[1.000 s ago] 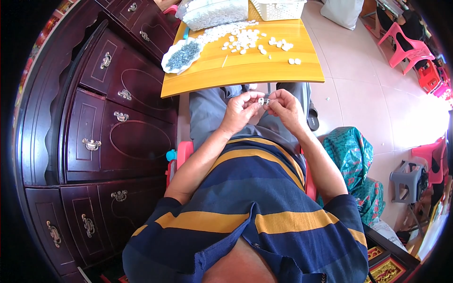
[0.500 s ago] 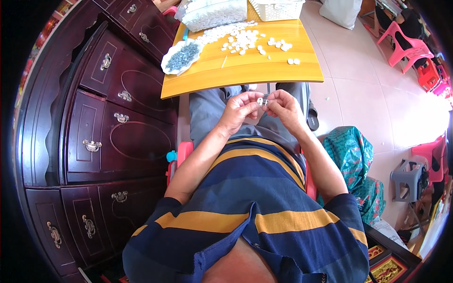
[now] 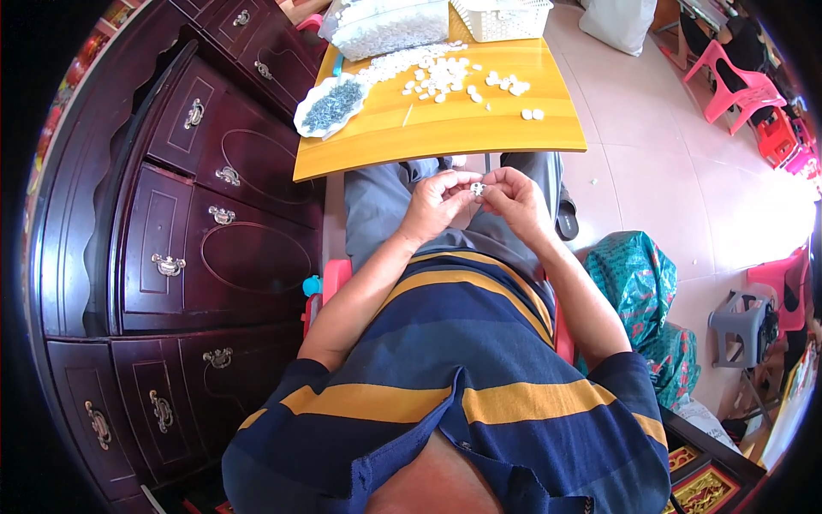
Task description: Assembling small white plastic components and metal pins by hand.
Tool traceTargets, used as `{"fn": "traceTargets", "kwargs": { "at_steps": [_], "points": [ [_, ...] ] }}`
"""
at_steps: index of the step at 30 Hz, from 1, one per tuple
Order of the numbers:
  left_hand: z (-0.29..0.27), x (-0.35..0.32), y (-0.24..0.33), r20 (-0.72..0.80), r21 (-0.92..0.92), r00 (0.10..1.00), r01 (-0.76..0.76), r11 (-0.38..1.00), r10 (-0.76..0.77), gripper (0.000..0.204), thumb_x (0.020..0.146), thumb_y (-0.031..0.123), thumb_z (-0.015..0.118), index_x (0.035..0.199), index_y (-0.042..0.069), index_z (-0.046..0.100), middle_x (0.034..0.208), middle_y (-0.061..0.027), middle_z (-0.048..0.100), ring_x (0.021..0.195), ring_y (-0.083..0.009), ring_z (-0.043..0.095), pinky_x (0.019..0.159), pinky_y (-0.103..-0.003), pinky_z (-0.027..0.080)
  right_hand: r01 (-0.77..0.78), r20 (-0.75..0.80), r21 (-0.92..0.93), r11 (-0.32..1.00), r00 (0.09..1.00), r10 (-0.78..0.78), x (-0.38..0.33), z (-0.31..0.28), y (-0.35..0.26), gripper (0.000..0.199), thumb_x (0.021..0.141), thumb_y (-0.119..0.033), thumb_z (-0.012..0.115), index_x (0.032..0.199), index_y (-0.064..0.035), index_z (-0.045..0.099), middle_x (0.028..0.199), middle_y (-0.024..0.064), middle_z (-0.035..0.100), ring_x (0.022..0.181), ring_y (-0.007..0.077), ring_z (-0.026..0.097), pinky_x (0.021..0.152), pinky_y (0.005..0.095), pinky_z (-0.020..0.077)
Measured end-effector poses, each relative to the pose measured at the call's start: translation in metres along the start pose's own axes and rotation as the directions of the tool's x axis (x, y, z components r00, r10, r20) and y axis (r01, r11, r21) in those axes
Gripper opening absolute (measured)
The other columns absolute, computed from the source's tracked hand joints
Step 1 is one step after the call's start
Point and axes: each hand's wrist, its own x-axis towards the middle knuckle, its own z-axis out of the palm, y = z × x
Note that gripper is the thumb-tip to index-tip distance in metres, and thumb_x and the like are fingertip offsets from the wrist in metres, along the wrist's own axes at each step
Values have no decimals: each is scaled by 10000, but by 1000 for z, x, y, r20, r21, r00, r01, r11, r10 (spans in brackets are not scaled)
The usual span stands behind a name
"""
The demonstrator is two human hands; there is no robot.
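Over my lap, just below the table's near edge, my left hand (image 3: 440,202) and my right hand (image 3: 515,197) meet fingertip to fingertip. Between them they pinch a small white plastic piece (image 3: 478,188) with openings in it; the fingers cover part of it. Both hands are closed on it. On the yellow table (image 3: 428,141) ahead lie many loose white pieces (image 3: 441,77), some of them in pairs. To their left, a white scalloped dish (image 3: 301,120) holds a heap of small dark bluish metal-looking parts (image 3: 334,104).
A clear tub of white pieces (image 3: 390,30) and a white perforated basket (image 3: 505,21) stand at the table's far edge. A dark wooden cabinet (image 3: 257,240) rises close on my left. Green plastic bags (image 3: 638,283) and a grey stool (image 3: 738,330) sit at my right.
My two hands have come closer together. The white parts that showed a small gap between them now appear joined or touching at my fingertips.
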Motion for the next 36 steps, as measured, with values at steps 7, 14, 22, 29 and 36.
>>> {"fn": "traceTargets", "kwargs": {
  "at_steps": [7, 14, 22, 29, 36],
  "points": [
    [-1, 3, 7, -1, 204, 987, -157, 966, 160, 195, 903, 19, 705, 1093, -20, 727, 965, -97, 707, 839, -154, 696, 767, -277, 554, -133, 83, 12, 991, 988, 132, 0, -2, -3, 157, 999, -165, 656, 1077, -29, 672, 912, 29, 732, 789, 89, 672, 709, 226, 508],
    [6, 5, 27, -4, 446, 986, -147, 883, 166, 492, 791, 118, 800, 1239, -6, 638, 1078, -127, 675, 835, -233, 700, 763, -326, 570, -206, 24, 199, 958, 978, 205, 2, 0, 1, 140, 988, -184, 667, 1038, -55, 693, 904, 14, 727, 787, 80, 658, 703, 227, 507],
    [16, 14, 25, 68, 706, 899, -350, 616, 432, 379, 791, 147, 757, 1150, 55, 681, 1069, -110, 679, 954, -314, 682, 807, -398, 567, -221, 67, 411, 884, 975, 213, 4, -2, 8, 111, 988, -197, 671, 1023, -93, 685, 934, -3, 717, 812, 84, 663, 763, 241, 536],
    [11, 14, 22, 80, 645, 916, -349, 679, 394, 304, 811, 135, 735, 1103, 56, 698, 978, -111, 680, 929, -317, 681, 796, -401, 563, -304, 97, 436, 847, 952, 291, 4, -5, 6, 131, 997, -225, 661, 1020, -101, 698, 898, -8, 723, 786, 85, 668, 743, 242, 536],
    [13, 10, 26, 3, 641, 941, -261, 721, 337, 250, 808, 142, 752, 1045, 78, 702, 919, -102, 683, 853, -306, 688, 739, -401, 560, -265, 48, 326, 908, 963, 264, 4, -2, 2, 142, 985, -231, 670, 1002, -100, 720, 878, -3, 734, 770, 81, 668, 729, 247, 537]
  ]
}}
